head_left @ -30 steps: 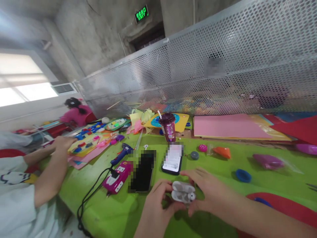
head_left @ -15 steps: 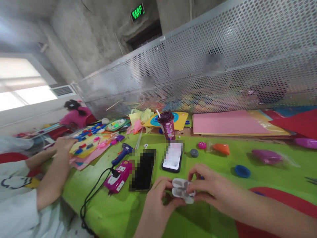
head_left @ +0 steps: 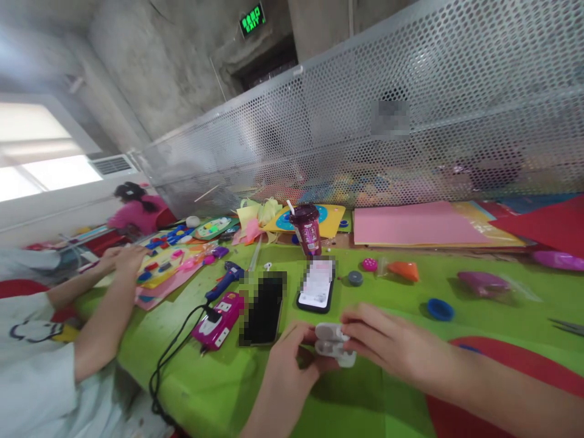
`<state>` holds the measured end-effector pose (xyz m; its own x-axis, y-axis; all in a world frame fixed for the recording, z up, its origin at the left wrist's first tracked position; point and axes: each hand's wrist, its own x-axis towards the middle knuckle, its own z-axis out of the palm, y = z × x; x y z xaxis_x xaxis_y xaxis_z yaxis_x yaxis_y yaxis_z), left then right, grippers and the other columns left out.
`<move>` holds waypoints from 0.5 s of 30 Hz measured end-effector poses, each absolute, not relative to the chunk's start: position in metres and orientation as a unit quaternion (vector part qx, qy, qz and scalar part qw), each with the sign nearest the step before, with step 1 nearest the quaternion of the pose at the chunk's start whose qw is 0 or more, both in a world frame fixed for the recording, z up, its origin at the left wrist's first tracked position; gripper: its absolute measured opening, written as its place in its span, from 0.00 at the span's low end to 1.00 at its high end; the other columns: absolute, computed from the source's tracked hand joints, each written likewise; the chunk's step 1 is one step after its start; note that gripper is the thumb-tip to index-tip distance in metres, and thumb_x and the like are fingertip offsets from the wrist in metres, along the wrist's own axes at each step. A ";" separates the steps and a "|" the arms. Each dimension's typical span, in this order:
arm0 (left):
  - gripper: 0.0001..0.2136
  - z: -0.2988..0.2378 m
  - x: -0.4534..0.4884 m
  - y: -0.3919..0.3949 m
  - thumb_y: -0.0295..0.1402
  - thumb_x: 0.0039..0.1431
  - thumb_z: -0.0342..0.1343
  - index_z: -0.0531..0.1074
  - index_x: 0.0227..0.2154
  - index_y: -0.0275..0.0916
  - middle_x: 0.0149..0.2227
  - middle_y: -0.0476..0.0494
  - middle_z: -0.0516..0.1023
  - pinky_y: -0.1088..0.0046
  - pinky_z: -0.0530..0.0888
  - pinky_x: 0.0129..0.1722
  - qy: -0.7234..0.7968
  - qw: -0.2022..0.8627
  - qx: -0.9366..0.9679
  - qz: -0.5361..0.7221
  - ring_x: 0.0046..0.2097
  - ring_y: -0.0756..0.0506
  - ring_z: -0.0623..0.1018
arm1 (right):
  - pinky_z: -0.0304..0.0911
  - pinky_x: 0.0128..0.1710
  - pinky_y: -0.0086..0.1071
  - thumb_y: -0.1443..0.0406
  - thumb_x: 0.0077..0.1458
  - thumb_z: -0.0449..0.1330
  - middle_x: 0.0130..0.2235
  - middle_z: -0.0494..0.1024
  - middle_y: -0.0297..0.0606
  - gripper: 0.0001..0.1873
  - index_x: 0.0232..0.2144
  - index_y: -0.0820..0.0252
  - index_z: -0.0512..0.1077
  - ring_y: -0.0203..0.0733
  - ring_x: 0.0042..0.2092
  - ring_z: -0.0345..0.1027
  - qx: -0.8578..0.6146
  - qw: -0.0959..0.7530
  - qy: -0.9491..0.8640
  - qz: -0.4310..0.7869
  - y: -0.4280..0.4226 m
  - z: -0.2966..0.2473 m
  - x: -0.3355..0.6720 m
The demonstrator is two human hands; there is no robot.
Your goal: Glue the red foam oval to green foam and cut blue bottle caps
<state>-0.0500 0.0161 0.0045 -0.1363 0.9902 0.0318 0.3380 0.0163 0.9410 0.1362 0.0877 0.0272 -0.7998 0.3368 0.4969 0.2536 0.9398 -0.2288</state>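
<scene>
A white earbud case with its lid raised is above the green table, near the front. My left hand grips it from the left, thumb and fingers closed round its side. At its right edge, my right hand has its fingertips pressed together against the case by the lid; whether an earbud is between them I cannot tell. A loose white earbud lies behind the dark phone. Just beyond my hands rests a phone with a lit screen.
A purple drink cup with a straw stands behind the phones. To the left are a blue glue gun, a magenta power strip and another person's arms. Clay packets, including an orange one, and a blue lid lie right.
My right hand's fingers have shifted up along the case's right edge, toward the lid. My left hand still holds the case. The other person's hands have moved slightly over the craft sheet.
</scene>
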 end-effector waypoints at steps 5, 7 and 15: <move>0.04 0.008 -0.050 0.015 0.28 0.45 0.59 0.71 0.27 0.37 0.34 0.46 0.73 0.71 0.71 0.32 0.607 0.368 0.561 0.426 0.33 0.46 0.73 | 0.66 0.38 0.27 0.67 0.63 0.45 0.39 0.73 0.39 0.14 0.39 0.61 0.70 0.37 0.38 0.69 -0.145 0.205 -0.963 0.100 0.087 0.026 0.135; 0.04 0.008 -0.050 0.015 0.28 0.45 0.59 0.70 0.26 0.37 0.34 0.46 0.73 0.71 0.71 0.32 0.604 0.371 0.559 0.429 0.33 0.46 0.73 | 0.66 0.39 0.28 0.65 0.62 0.49 0.40 0.73 0.39 0.10 0.40 0.58 0.70 0.37 0.40 0.69 -0.149 0.213 -0.958 0.118 0.088 0.027 0.137; 0.06 0.003 -0.052 0.015 0.31 0.43 0.63 0.72 0.26 0.37 0.36 0.44 0.74 0.72 0.72 0.32 0.584 0.395 0.540 0.459 0.34 0.45 0.75 | 0.68 0.38 0.28 0.59 0.59 0.52 0.45 0.70 0.39 0.11 0.45 0.50 0.66 0.38 0.42 0.68 -0.231 0.382 -0.862 0.240 0.055 0.034 0.155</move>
